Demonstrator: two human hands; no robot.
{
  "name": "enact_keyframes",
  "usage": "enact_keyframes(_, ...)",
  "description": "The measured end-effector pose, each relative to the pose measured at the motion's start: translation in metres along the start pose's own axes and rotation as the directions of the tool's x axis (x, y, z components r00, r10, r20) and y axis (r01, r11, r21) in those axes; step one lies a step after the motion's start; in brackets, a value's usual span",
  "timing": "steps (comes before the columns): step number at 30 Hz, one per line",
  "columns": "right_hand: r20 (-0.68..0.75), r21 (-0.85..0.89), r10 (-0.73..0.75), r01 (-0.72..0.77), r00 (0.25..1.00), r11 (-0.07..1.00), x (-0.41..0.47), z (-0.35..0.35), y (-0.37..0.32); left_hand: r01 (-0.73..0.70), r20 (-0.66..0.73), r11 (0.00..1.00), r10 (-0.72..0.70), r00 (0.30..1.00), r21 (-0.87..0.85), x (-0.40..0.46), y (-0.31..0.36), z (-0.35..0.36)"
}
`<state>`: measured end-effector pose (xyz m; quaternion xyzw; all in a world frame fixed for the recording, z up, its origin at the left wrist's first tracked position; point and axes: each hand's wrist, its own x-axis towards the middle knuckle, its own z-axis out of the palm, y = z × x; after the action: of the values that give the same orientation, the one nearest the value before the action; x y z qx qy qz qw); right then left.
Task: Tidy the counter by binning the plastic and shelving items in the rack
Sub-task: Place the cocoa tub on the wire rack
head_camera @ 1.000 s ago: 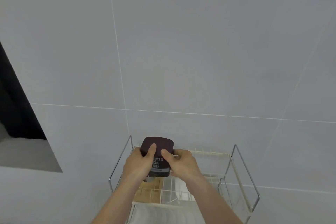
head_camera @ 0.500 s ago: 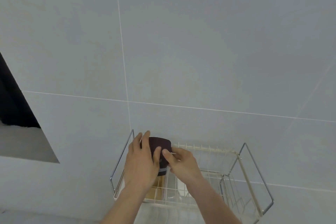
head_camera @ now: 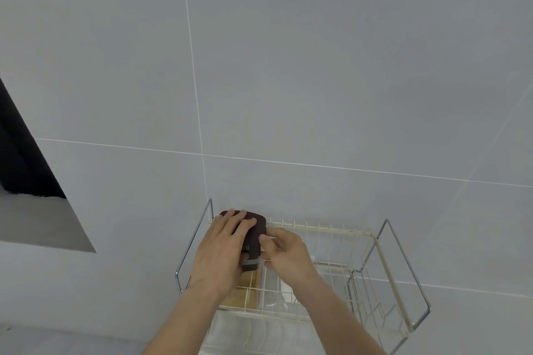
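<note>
Both hands are on the dark brown container (head_camera: pixel 253 235) at the near-left part of the wire rack (head_camera: pixel 372 235). Left hand (head_camera: pixel 220 256) lies flat over the container's lid and left flank, fingers spread and curled loosely over the top rather than clenched. Right hand (head_camera: pixel 284 253) is half closed, thumb and fingertips pressed to the container's right side, so the tub sits pinched between the two. It stands upright, long axis vertical, lid up, in the rack's back-left corner, with its base down at the upper tier's wires; whether it rests fully on them is hidden by the hands. Neither hand is clearly nearer; each has a side. Judging from this, what remains is to settle it straight down and let go. Further along the rack, to the right of the container, the tier's wires stand bare. Behind the rack rises the pale tiled wall (head_camera: pixel 317 81).
</note>
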<state>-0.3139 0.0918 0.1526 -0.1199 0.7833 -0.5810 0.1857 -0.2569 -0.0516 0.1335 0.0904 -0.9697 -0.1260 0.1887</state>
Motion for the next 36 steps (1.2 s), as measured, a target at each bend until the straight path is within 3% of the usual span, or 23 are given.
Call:
enact_keyframes(10,0.012,-0.013,0.004,-0.004,1.000,1.000,0.001,0.019,-0.004,-0.015,-0.010,0.997,0.016,1.000,0.071,-0.004,-0.012,-0.008)
enact_keyframes(15,-0.020,-0.108,-0.009,0.007,1.000,0.994,-0.007,0.014,-0.006,-0.001,0.038,0.984,-0.006,0.999,0.177,-0.005,-0.009,-0.003)
enact_keyframes(22,-0.130,-0.302,-0.091,0.048,0.987,0.952,-0.030,-0.019,-0.012,-0.026,-0.033,0.990,0.031,0.999,0.136,-0.017,0.010,-0.012)
enact_keyframes(30,-0.117,-0.680,-0.352,0.184,0.929,0.710,-0.079,-0.072,-0.005,-0.105,-0.056,0.994,0.105,0.993,0.008,-0.034,0.065,-0.015)
enact_keyframes(33,-0.127,-0.754,-0.431,0.195,0.893,0.627,-0.101,-0.098,0.001,-0.139,-0.047,0.990,0.139,0.989,-0.004,-0.044,0.092,-0.016)
enact_keyframes(36,-0.166,-0.765,-0.470,0.188,0.867,0.616,-0.127,-0.126,0.009,-0.166,-0.034,0.986,0.164,0.986,-0.031,-0.056,0.121,-0.012)
